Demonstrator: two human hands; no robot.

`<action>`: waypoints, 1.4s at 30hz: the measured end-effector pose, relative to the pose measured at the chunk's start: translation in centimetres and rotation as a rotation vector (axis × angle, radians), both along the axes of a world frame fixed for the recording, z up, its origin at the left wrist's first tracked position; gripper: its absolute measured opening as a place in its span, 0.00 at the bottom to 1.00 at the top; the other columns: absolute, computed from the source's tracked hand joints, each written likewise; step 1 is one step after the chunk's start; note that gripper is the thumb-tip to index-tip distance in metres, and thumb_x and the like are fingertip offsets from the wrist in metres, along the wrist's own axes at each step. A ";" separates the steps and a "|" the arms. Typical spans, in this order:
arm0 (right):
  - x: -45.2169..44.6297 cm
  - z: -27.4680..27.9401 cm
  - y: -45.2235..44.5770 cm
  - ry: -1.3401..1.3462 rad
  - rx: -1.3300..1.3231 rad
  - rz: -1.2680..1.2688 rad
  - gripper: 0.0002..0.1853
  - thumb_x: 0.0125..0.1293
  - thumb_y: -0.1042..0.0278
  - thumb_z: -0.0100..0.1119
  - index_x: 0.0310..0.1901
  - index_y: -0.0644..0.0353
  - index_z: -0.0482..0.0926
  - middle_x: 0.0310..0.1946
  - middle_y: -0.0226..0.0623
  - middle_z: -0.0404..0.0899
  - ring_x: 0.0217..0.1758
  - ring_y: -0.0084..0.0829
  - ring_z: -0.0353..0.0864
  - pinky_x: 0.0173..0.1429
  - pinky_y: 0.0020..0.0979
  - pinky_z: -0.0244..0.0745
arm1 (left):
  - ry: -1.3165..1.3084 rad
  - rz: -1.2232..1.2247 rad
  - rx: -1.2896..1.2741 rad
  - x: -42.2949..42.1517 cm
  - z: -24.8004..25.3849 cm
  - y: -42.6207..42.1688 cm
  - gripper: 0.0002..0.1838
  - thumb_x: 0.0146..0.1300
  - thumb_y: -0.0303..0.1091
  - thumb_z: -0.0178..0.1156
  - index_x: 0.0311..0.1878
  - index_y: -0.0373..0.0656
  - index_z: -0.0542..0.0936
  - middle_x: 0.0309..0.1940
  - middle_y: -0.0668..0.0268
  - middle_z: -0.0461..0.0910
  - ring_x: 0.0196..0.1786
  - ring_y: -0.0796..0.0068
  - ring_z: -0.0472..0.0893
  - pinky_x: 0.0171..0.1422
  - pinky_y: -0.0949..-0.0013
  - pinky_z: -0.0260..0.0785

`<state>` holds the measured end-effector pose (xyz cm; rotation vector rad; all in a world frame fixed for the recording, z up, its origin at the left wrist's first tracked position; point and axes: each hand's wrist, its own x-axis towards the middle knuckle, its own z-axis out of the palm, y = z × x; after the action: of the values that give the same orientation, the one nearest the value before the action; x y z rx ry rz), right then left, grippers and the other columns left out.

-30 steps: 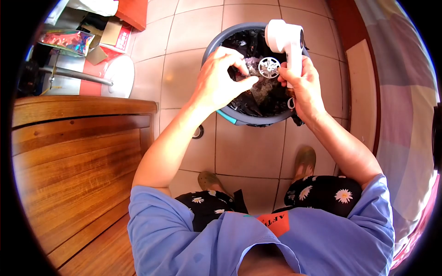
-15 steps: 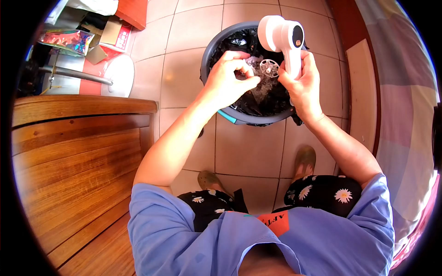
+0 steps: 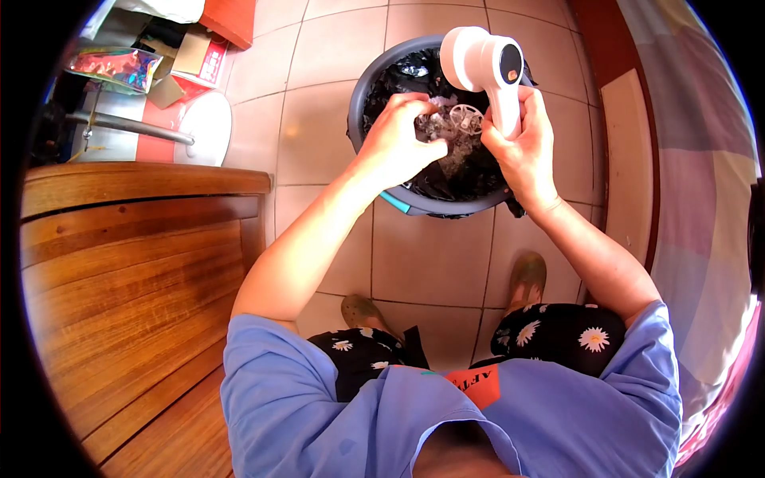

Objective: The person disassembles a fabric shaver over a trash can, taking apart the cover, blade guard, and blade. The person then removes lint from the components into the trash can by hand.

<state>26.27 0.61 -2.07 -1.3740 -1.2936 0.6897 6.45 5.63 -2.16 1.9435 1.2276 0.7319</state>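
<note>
My right hand [image 3: 522, 139] is wrapped round the handle of a white lint remover [image 3: 478, 60], holding it upright above the bin. A clear round spoked part [image 3: 466, 119] shows beside the right fingertips; I cannot tell whether they hold it. To its left, my left hand [image 3: 398, 139] is open over the bin, thumb and fingers apart. Grey lint [image 3: 434, 126] shows between those fingers and the spoked part, with more lint [image 3: 457, 155] below. Beneath both hands stands a grey round bin [image 3: 356, 95] lined with a black bag [image 3: 434, 183].
A wooden cabinet [image 3: 143, 239] stands at the left. Behind it are a white round base with a metal pole [image 3: 203, 131] and an opened carton [image 3: 195, 60]. Checked cloth [image 3: 701, 159] hangs along the right. Tiled floor [image 3: 426, 263] lies around the bin.
My left thumb and fingers have parted from a near pinch, and more grey lint shows beside them. The lint remover has shifted slightly left in my right hand.
</note>
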 end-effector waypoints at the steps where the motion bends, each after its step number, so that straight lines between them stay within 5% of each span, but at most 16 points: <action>1: 0.1 0.0 0.0 -0.003 -0.008 -0.008 0.23 0.59 0.77 0.68 0.55 0.64 0.71 0.39 0.36 0.82 0.43 0.25 0.83 0.54 0.30 0.78 | 0.000 0.000 0.000 0.0 0.3 0.0 0.14 0.51 0.39 0.79 0.31 0.41 0.86 0.62 0.55 0.78 0.62 0.58 0.80 0.69 0.61 0.72; 6: 0.1 0.2 -0.1 0.009 -0.026 -0.019 0.23 0.59 0.76 0.68 0.55 0.64 0.71 0.39 0.36 0.82 0.43 0.26 0.82 0.54 0.30 0.78 | -0.032 -0.112 -0.237 -0.7 0.5 0.5 0.18 0.51 0.43 0.79 0.40 0.42 0.86 0.63 0.51 0.78 0.65 0.57 0.79 0.72 0.59 0.70; 11: 0.0 0.0 0.1 0.059 -0.030 -0.028 0.21 0.59 0.77 0.66 0.53 0.64 0.72 0.40 0.37 0.81 0.44 0.26 0.81 0.53 0.30 0.77 | -0.068 -0.064 -0.084 -0.2 -0.5 0.0 0.25 0.47 0.35 0.77 0.48 0.34 0.83 0.56 0.50 0.80 0.62 0.53 0.80 0.70 0.58 0.72; 15: -0.3 -0.2 0.0 0.034 0.031 -0.065 0.21 0.58 0.77 0.61 0.54 0.62 0.72 0.42 0.36 0.78 0.47 0.28 0.77 0.56 0.34 0.76 | -0.004 -0.036 -0.098 -0.7 -1.3 -0.2 0.13 0.50 0.34 0.80 0.32 0.43 0.84 0.44 0.58 0.81 0.47 0.64 0.84 0.57 0.62 0.77; 18: -0.2 -0.2 -0.1 0.044 -0.034 -0.038 0.19 0.59 0.78 0.63 0.52 0.63 0.71 0.41 0.36 0.78 0.45 0.26 0.78 0.53 0.31 0.76 | -0.161 -0.093 -0.117 -0.5 -2.0 -0.1 0.11 0.52 0.34 0.79 0.30 0.41 0.85 0.53 0.56 0.82 0.57 0.61 0.82 0.63 0.60 0.74; 22: 0.1 -0.5 0.2 0.084 -0.044 -0.052 0.19 0.60 0.77 0.66 0.51 0.63 0.71 0.37 0.34 0.79 0.41 0.25 0.79 0.50 0.30 0.76 | -0.202 -0.061 -0.111 0.5 -3.1 -0.3 0.20 0.54 0.34 0.77 0.50 0.40 0.87 0.62 0.54 0.77 0.68 0.57 0.76 0.71 0.57 0.71; 23: -0.2 0.1 0.2 0.062 0.008 -0.075 0.16 0.61 0.79 0.66 0.48 0.61 0.71 0.35 0.29 0.77 0.37 0.20 0.75 0.43 0.26 0.74 | -0.184 -0.061 -0.202 0.2 -2.8 -0.1 0.26 0.55 0.36 0.76 0.57 0.40 0.85 0.60 0.54 0.77 0.68 0.58 0.76 0.73 0.58 0.70; 26: -0.4 0.6 -0.1 0.077 -0.014 -0.087 0.16 0.61 0.79 0.65 0.48 0.61 0.71 0.35 0.29 0.77 0.35 0.20 0.75 0.41 0.26 0.74 | -0.005 -0.046 -0.334 -0.7 0.4 -0.3 0.23 0.58 0.39 0.76 0.56 0.43 0.86 0.59 0.53 0.77 0.66 0.61 0.77 0.71 0.58 0.71; 30: -0.1 -1.0 0.1 0.128 -0.043 -0.068 0.16 0.62 0.80 0.64 0.49 0.62 0.71 0.34 0.30 0.77 0.34 0.20 0.76 0.39 0.25 0.75 | -0.149 -0.112 -0.280 -0.4 -2.5 0.0 0.21 0.57 0.42 0.77 0.51 0.43 0.87 0.59 0.54 0.78 0.64 0.60 0.79 0.71 0.58 0.71; 32: 0.0 -1.4 0.3 0.043 -0.025 -0.054 0.17 0.62 0.81 0.63 0.50 0.62 0.70 0.34 0.31 0.77 0.33 0.21 0.76 0.38 0.25 0.75 | -0.306 -0.067 -0.020 0.1 -3.4 0.0 0.17 0.54 0.46 0.78 0.39 0.44 0.88 0.55 0.54 0.80 0.60 0.56 0.81 0.68 0.60 0.73; 35: -0.1 -1.0 0.5 0.087 -0.031 -0.051 0.17 0.61 0.81 0.63 0.50 0.62 0.70 0.34 0.31 0.77 0.32 0.21 0.76 0.38 0.25 0.75 | -0.219 0.089 -0.164 -0.3 -3.2 -0.4 0.17 0.56 0.47 0.79 0.36 0.42 0.87 0.56 0.56 0.81 0.61 0.59 0.80 0.68 0.60 0.71; 40: -0.2 -0.7 0.3 0.124 -0.078 -0.076 0.18 0.61 0.82 0.62 0.50 0.63 0.69 0.34 0.32 0.77 0.30 0.22 0.77 0.35 0.25 0.74 | -0.147 -0.029 -0.219 -0.8 -1.4 -0.4 0.16 0.54 0.43 0.80 0.32 0.41 0.87 0.57 0.57 0.81 0.57 0.61 0.83 0.64 0.62 0.74; 42: -0.3 -0.6 0.3 0.143 -0.096 -0.055 0.18 0.61 0.83 0.62 0.51 0.63 0.69 0.34 0.32 0.77 0.30 0.22 0.77 0.35 0.24 0.74 | -0.191 -0.058 -0.144 -1.0 -2.3 -0.3 0.17 0.55 0.41 0.80 0.40 0.39 0.87 0.56 0.56 0.82 0.57 0.61 0.83 0.66 0.61 0.74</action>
<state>25.94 0.92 -2.65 -1.4053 -1.1185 0.8059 5.50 5.30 -4.48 1.7414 1.0737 0.7593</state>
